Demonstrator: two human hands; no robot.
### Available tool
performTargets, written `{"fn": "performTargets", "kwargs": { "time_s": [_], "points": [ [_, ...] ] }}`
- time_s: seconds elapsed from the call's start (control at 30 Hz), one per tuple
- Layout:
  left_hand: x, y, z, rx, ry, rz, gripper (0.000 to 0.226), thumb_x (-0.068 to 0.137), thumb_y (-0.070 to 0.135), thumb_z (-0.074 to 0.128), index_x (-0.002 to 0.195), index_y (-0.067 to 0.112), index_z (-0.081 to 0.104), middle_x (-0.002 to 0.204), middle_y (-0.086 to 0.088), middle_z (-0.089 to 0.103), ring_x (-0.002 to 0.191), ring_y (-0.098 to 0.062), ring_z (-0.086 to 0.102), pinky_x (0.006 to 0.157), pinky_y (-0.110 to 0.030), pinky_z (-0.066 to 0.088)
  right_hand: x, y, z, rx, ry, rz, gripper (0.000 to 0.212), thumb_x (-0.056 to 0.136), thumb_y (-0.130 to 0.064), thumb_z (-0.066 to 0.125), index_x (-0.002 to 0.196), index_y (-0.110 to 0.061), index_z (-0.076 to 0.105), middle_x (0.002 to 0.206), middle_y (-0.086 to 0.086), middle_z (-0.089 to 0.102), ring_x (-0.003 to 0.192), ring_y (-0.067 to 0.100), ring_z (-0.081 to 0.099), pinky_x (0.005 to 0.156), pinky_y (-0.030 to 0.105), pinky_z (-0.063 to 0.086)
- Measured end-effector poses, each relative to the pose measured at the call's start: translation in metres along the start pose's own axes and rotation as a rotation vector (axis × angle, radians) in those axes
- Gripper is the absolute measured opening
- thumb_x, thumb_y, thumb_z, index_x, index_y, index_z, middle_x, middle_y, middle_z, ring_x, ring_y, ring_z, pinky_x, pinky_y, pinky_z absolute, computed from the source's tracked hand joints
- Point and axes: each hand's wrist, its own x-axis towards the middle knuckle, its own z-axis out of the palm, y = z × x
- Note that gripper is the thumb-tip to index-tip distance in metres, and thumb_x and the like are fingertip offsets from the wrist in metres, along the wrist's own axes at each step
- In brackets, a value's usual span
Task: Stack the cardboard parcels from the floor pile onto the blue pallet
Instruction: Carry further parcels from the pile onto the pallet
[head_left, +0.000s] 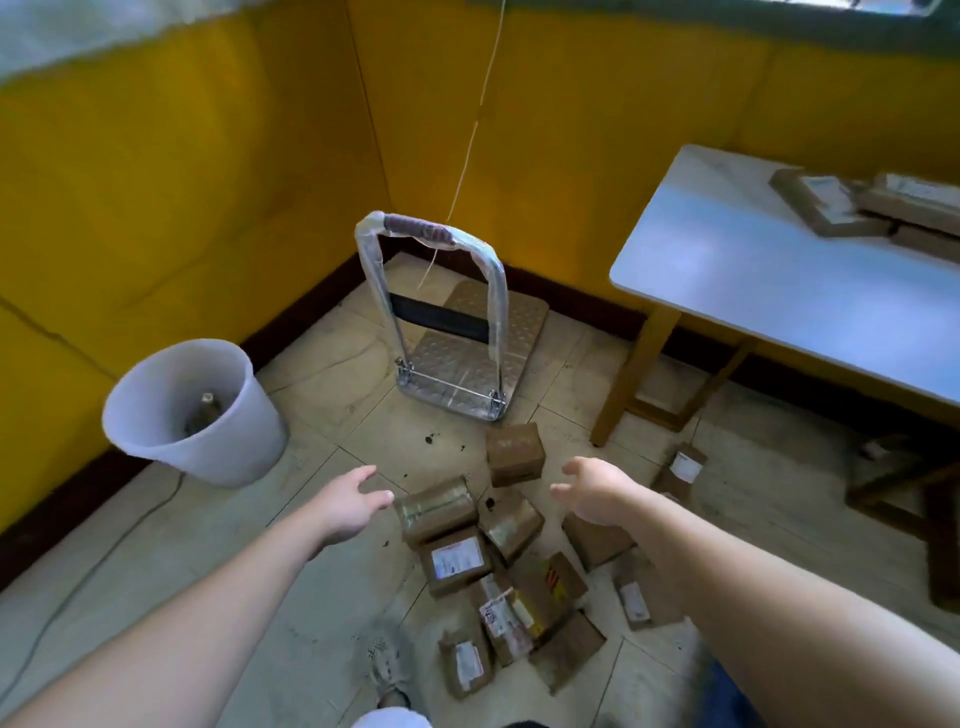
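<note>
Nearest you, a worn shoe (387, 670) stands on the tiled floor beside the heap of cardboard parcels (540, 592), which lie tumbled at all angles just ahead of your feet. Several carry white shipping labels, the print too blurred to read. Your hands hover over the far edge of the heap, holding nothing: the left hand (353, 501) is spread beside a tape-wrapped parcel (435, 506), and the right hand (597, 491) has relaxed fingers. Between them, a little farther, one parcel (515, 452) lies apart. Beyond it a metal platform trolley (478, 332) stands with its handle upright. A white bucket (208, 415) stands at left, and at right a counter (779, 291) carries more parcels (852, 205) before the yellow wall (156, 182).
</note>
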Motion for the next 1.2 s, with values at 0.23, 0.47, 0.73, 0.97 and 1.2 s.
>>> {"fn": "performTargets", "kwargs": {
  "time_s": [0.23,0.47,0.73,0.97,1.2],
  "points": [
    [0.114,-0.051,-0.024,-0.037,-0.109,-0.096,0.060,0.095,0.031,0.054,0.149,0.022,0.029,0.154,-0.010,0.031,0.138,-0.029,0.034,0.110,-0.036,0.030,0.088,-0.074,0.025,-0.072,-0.099,0.059,0.055,0.098,-0.036,0.051,0.147,-0.015,0.037,0.145,0.005,0.046,0.129,0.021,0.047,0.099,0.027,0.038],
    [0.237,-0.101,0.046,-0.118,-0.106,-0.252,0.063,0.096,0.034,0.053,0.151,0.025,0.023,0.153,-0.010,0.032,0.137,-0.030,0.036,0.108,-0.037,0.031,0.239,-0.075,0.097,-0.092,-0.213,0.058,0.057,0.097,-0.036,0.052,0.147,-0.015,0.036,0.146,0.006,0.046,0.127,0.022,0.048,0.099,0.029,0.040],
    [0.403,-0.190,0.175,-0.258,-0.047,-0.361,0.061,0.098,0.023,0.048,0.152,0.022,0.018,0.156,-0.008,0.025,0.140,-0.028,0.029,0.109,-0.034,0.027,0.425,-0.018,0.245,0.085,-0.257,0.151,0.024,0.097,-0.030,0.055,0.119,-0.026,0.045,0.090,-0.002,0.056,0.071,0.012,0.054,0.059,0.026,0.044],
    [0.519,-0.259,0.266,-0.446,0.064,-0.493,0.077,0.095,0.034,0.053,0.153,0.020,0.003,0.157,-0.008,0.021,0.138,-0.031,0.030,0.104,-0.037,0.032,0.530,0.027,0.366,0.371,-0.131,0.262,0.035,0.093,-0.033,0.059,0.119,-0.011,0.055,0.103,0.008,0.065,0.088,0.022,0.062,0.081,0.037,0.054],
    [0.512,-0.249,0.247,-0.582,0.099,-0.415,0.050,0.093,0.032,0.058,0.135,0.017,0.036,0.117,-0.003,0.052,0.107,-0.024,0.052,0.089,-0.037,0.043,0.514,0.004,0.364,0.530,-0.054,0.283,0.037,0.087,-0.025,0.066,0.121,-0.019,0.052,0.109,0.003,0.063,0.088,0.020,0.064,0.081,0.040,0.057]
  ]
}}
